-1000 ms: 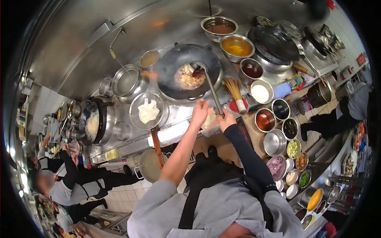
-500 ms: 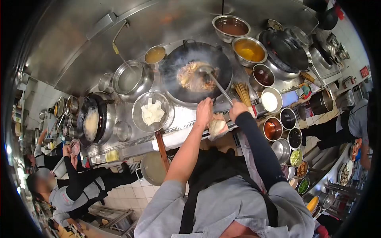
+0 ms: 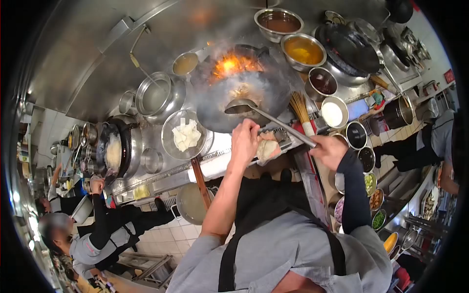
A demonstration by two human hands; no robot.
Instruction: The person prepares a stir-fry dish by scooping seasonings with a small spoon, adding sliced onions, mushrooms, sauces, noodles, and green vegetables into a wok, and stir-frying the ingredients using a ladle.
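My left hand is closed at the near rim of a dark wok, with a bunched cloth hanging beside the fingers. The wok is tilted, and steam partly hides the brownish food in it. Orange flames rise at its far side. My right hand grips the end of a long metal ladle. The ladle's bowl is over the near part of the wok, below the food.
A strainer of white slices rests left of the wok. Bowls of red-brown liquid and yellow liquid stand back right. A bamboo brush and several containers line the right. A co-worker stands at left beside another wok.
Flames have flared up behind the wok, which now tilts. My right hand has drawn the ladle back toward me and to the right. My left hand has shifted slightly left.
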